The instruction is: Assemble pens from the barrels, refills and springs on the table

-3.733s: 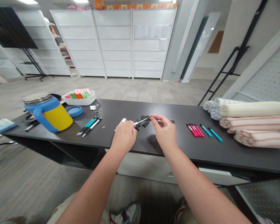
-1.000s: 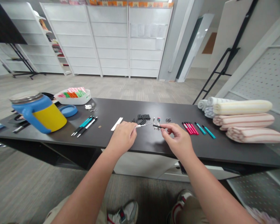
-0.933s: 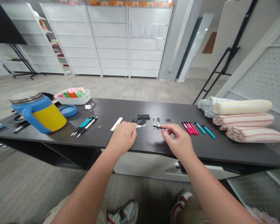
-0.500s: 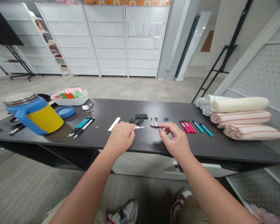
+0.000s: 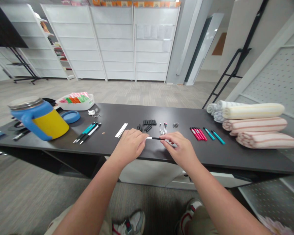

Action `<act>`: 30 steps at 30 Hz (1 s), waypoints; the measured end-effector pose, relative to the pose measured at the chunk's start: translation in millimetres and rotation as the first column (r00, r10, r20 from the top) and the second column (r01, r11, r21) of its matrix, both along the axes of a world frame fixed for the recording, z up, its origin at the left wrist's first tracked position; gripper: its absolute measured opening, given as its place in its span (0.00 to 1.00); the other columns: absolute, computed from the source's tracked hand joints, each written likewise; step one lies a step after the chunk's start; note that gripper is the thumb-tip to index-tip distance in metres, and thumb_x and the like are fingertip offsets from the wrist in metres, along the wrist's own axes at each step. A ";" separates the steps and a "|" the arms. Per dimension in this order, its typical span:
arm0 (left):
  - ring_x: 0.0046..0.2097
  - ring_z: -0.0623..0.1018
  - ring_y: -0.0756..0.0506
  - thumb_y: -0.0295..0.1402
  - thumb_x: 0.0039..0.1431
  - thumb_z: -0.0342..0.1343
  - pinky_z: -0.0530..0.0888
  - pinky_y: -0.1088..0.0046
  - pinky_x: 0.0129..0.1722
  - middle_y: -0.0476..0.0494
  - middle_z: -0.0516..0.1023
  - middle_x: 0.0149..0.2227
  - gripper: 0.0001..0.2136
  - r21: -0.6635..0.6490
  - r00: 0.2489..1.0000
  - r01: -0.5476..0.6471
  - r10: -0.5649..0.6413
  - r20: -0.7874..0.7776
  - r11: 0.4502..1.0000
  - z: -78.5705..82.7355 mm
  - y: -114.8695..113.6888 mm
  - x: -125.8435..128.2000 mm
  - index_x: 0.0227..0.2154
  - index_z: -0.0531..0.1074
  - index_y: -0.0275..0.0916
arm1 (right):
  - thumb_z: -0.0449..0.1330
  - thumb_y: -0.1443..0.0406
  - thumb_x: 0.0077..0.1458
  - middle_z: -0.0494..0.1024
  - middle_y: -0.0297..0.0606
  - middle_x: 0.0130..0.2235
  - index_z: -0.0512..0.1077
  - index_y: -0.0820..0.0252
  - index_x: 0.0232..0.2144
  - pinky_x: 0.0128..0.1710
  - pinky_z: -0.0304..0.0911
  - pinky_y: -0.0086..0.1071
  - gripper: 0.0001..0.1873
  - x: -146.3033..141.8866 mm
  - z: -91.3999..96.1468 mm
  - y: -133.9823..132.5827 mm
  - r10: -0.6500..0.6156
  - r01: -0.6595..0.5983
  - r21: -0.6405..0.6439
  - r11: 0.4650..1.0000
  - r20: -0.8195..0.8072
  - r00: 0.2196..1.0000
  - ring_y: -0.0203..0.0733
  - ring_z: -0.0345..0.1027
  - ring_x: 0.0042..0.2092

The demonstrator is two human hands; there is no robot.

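Note:
Over the front of the dark table, my left hand [image 5: 130, 143] is closed around a white pen barrel [image 5: 149, 138], most of it hidden by my fingers. My right hand [image 5: 179, 145] pinches a black pen grip [image 5: 156, 138] between thumb and fingers. Grip and barrel lie in one line, their ends meeting between my hands. Just beyond are black rubber grips [image 5: 149, 122], loose black pieces [image 5: 148, 128], small white pen parts [image 5: 163, 132] and tiny metal tips [image 5: 175, 125]. Thin white refills [image 5: 121, 130] lie beside my left hand.
Assembled pens [image 5: 87, 133], a blue-yellow mug [image 5: 49, 120], a blue lid [image 5: 71, 116] and a white basket [image 5: 88, 103] stand left. Red barrels [image 5: 198, 133], teal barrels [image 5: 218, 137] and rolled towels [image 5: 264, 140] lie right. The table's front edge [image 5: 225, 167] is close.
The black grip has come up over the thin refill that stuck out of the white barrel, so the gap between them is closed. Both hands have shifted slightly nearer to me.

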State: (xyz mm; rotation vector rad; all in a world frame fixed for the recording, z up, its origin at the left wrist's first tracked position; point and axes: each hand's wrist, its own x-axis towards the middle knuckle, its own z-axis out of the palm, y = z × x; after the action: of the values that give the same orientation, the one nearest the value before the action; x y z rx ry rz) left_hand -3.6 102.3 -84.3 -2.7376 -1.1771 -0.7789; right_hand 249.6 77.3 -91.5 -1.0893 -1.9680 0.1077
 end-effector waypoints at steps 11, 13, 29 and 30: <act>0.51 0.76 0.39 0.31 0.74 0.50 0.69 0.58 0.53 0.40 0.81 0.47 0.14 0.032 0.997 0.070 -0.071 0.034 0.997 -2.5 0.7 -1.7 0.56 0.75 0.44 | 0.61 0.61 0.67 0.85 0.38 0.36 0.82 0.51 0.40 0.42 0.70 0.39 0.09 -2.0 2.3 -1.1 -0.071 0.078 -0.145 0.986 0.053 0.996 0.47 0.77 0.40; 0.51 0.76 0.40 0.31 0.74 0.50 0.69 0.58 0.53 0.41 0.81 0.48 0.14 0.034 0.997 0.073 -0.075 0.034 0.997 -2.9 0.9 -1.9 0.57 0.75 0.44 | 0.59 0.61 0.68 0.84 0.38 0.34 0.81 0.52 0.38 0.40 0.69 0.38 0.11 -2.8 2.6 -1.1 -0.061 0.071 -0.147 0.987 0.068 0.996 0.46 0.77 0.38; 0.52 0.75 0.40 0.30 0.74 0.50 0.69 0.58 0.53 0.41 0.80 0.48 0.15 0.026 0.996 0.081 -0.082 0.029 0.996 -6.6 2.6 -3.2 0.58 0.74 0.45 | 0.65 0.60 0.64 0.86 0.36 0.40 0.78 0.52 0.41 0.40 0.71 0.36 0.05 -5.2 -4.0 -0.6 -0.067 0.072 -0.233 0.970 0.028 0.997 0.46 0.82 0.42; 0.52 0.75 0.40 0.30 0.74 0.51 0.69 0.58 0.53 0.41 0.80 0.48 0.15 0.026 0.996 0.082 -0.083 0.028 0.996 -6.5 2.5 -3.3 0.58 0.74 0.45 | 0.66 0.60 0.63 0.86 0.35 0.39 0.78 0.52 0.40 0.40 0.72 0.35 0.05 -5.5 -3.9 -1.0 -0.082 0.079 -0.254 0.964 0.000 0.997 0.46 0.82 0.42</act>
State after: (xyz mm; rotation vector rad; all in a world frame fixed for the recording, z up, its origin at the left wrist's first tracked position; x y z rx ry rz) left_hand -6.9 104.9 -90.8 -2.7791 -1.0580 -0.8391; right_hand 244.2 76.3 -95.4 -1.3293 -1.9339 0.3292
